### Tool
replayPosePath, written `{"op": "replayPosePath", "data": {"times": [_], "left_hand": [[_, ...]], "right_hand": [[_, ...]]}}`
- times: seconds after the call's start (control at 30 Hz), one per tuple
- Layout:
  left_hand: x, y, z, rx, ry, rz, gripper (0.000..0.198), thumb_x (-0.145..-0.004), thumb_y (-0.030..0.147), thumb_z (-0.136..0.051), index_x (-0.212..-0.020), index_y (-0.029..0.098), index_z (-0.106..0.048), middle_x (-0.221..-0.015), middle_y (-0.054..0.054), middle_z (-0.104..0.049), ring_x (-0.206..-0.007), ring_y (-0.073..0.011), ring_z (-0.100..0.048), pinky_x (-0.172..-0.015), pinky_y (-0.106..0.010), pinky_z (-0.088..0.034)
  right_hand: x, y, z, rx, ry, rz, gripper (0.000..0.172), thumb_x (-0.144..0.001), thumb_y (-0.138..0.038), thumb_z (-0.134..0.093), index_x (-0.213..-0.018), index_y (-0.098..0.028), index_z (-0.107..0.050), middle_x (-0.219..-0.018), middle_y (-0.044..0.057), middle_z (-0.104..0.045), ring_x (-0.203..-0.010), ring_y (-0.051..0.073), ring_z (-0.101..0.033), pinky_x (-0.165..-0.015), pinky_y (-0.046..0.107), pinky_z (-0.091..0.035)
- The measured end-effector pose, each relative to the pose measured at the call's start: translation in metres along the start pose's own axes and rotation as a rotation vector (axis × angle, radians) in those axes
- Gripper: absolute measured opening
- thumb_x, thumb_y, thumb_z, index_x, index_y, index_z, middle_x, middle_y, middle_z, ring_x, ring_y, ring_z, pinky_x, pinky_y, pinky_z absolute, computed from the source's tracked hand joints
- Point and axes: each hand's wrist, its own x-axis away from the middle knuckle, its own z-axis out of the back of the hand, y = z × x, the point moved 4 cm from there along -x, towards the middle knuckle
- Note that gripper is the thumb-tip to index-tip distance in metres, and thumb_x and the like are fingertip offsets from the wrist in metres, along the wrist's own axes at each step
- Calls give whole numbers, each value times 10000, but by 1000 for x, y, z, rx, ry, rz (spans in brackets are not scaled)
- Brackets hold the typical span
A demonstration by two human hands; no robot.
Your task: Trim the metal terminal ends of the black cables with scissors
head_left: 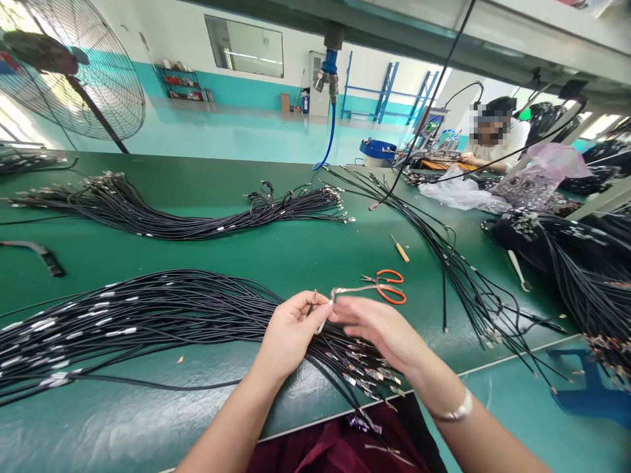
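The left hand point(290, 334) pinches a cable point(312, 305) above the right end of the bundle point(207, 309), probably to steady its tip. A pale strand point(355, 290) there points right, its long axis left to right. The right hand point(379, 326) has outstretched, blurred fingers; I cannot tell whether it grips.

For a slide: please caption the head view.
Left hand and right hand close together over black cables, orange-handled scissors beyond.

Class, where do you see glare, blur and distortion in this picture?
Head view: pale glare on the bench at lower left; head view again: the right hand looks blurred, the left hand sharper; head view, upper left: the fan looks stretched.
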Motion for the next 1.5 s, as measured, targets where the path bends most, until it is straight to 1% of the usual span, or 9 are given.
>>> {"op": "replayPosePath", "data": {"times": [0.13,0.23,0.3,0.4,0.57,0.8,1.0,1.23,1.5], "left_hand": [[0,3,1,-70,-77,14,197,-776,350,-661,-822,158,-657,-659,9,-602,-427,-39,-304,-399,-204,-191],[-1,5,-1,-95,-138,20,203,-768,359,-667,-807,160,-671,-610,32,-555,-429,-42,-307,-418,-207,-223],[-1,6,-1,-102,-171,11,202,-761,360,-673,-791,161,-673,-599,38,-541,-431,-43,-306,-429,-208,-239],[-1,8,-1,-102,-170,-18,190,-753,350,-676,-773,161,-678,-599,38,-536,-448,-50,-329,-449,-208,-266],[-2,6,-2,-132,-138,-68,177,-759,323,-668,-804,153,-690,-645,15,-568,-485,-66,-370,-469,-211,-308],[9,16,9,-355,364,-457,77,-792,246,-665,-850,207,-696,-918,-14,-580,-621,-80,-471,-561,-224,-383],[9,12,1,-280,253,-489,143,-801,208,-653,-928,213,-720,-944,-43,-674,-856,-149,-617,-706,-243,-482],[8,12,1,-262,176,-447,147,-793,208,-663,-924,217,-731,-886,-32,-665,-791,-132,-602,-671,-230,-480],[8,16,-5,-272,44,-440,110,-796,169,-630,-852,200,-720,-836,-36,-637,-794,-148,-608,-687,-249,-484]], "right_hand": [[39,-28,18,636,-99,82,251,-890,-351,-547,-820,-167,-702,-711,45,-713,-620,147,-644,-611,279,-531],[39,-69,10,911,-19,554,206,-913,-261,-514,-1014,-208,-686,-1024,51,-714,-996,186,-643,-925,348,-483],[27,-79,0,1014,-137,692,231,-907,-242,-528,-1095,-235,-662,-1165,37,-667,-1177,200,-554,-1043,378,-394],[2,-71,-3,1006,-299,538,177,-890,-274,-565,-1016,-237,-684,-1027,13,-708,-1003,182,-638,-910,334,-484],[-13,-47,10,739,-235,283,112,-805,-298,-664,-822,-190,-689,-776,-4,-691,-721,137,-630,-675,250,-506],[-8,-40,11,648,108,519,95,-827,-278,-626,-788,-194,-652,-817,22,-666,-758,153,-622,-682,273,-504],[1,-46,-5,815,147,795,46,-824,-200,-640,-785,-222,-650,-1101,45,-651,-1056,196,-581,-967,389,-412],[2,-43,-13,883,31,962,87,-811,-139,-632,-817,-226,-628,-1227,46,-626,-1219,227,-489,-1027,444,-391],[7,-47,-12,959,-169,1040,117,-812,-106,-594,-839,-220,-604,-1065,37,-700,-1153,201,-568,-1019,433,-412]]}}
